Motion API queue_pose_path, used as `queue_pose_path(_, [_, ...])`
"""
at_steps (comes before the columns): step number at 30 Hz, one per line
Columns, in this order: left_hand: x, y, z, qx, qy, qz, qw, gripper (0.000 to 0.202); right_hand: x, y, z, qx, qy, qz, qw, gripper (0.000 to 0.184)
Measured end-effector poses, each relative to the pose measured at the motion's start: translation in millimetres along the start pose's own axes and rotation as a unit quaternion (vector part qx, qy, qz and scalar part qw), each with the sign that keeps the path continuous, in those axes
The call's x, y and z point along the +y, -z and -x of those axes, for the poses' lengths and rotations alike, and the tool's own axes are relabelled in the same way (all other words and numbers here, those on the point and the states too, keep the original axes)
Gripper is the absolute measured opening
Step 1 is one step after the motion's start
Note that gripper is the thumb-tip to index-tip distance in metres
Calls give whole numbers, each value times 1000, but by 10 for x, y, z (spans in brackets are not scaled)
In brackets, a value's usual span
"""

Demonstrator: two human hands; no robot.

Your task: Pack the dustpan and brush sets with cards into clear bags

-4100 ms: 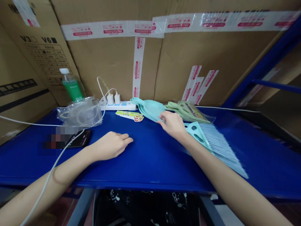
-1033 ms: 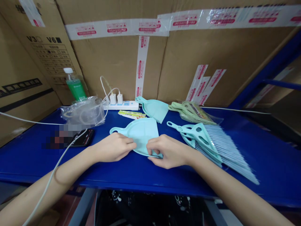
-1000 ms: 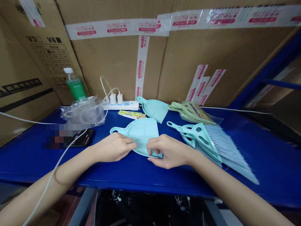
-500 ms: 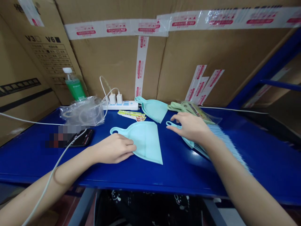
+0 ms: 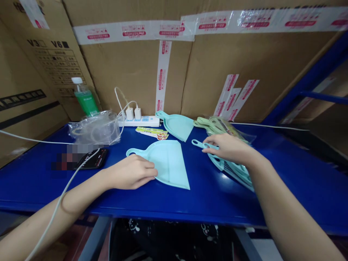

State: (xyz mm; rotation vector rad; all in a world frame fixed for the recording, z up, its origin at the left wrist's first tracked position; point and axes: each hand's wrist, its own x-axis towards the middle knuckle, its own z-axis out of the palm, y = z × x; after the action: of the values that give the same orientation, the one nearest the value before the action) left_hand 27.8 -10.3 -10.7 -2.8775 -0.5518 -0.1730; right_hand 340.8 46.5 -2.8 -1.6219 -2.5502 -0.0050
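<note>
In the head view, a light blue dustpan lies on the blue table, its handle to the left. My left hand is closed on its near left edge, by the handle. To the right, my right hand pinches the ringed handle of a light blue hand brush. Beneath it lies another light blue brush or pan piece, its looped handle end poking out left. How these two overlap is partly hidden by my hand and forearm.
Behind are a second light blue dustpan, green brush-and-pan pieces in plastic, a power strip and paper labels. Left stand a green bottle, crumpled clear plastic and a phone. A white cable crosses my left forearm.
My right hand has moved slightly right and down and closed on the brush handle. The blue bristles that showed right of my forearm are out of sight. My left hand stays put.
</note>
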Motion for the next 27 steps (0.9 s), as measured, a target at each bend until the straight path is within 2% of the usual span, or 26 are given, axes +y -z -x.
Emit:
queue_pose_path(5, [6,-14,-3,1,-10,-1,1000,33,-259,-11,-63,74,29,34,996,31])
queue_pose_path(9, [28,-12,-18,-9,-7,1,1000,31,-527,-105,-78,122,98,36,987,29])
queue_pose_path(14, [69,7,-36,-4,2,56,998,27,-775,-231,-84,113,130,-21,985,29])
queue_pose_path(18, [90,-1,-42,19,25,77,997,24,-843,-303,-95,120,173,-123,970,31])
queue_pose_path(24, [27,-33,-39,100,138,-29,985,22,-865,-356,-64,92,259,-189,943,38])
queue_pose_path(27, [-3,-38,-38,106,169,-64,978,21,-909,-369,-37,98,269,-200,937,44])
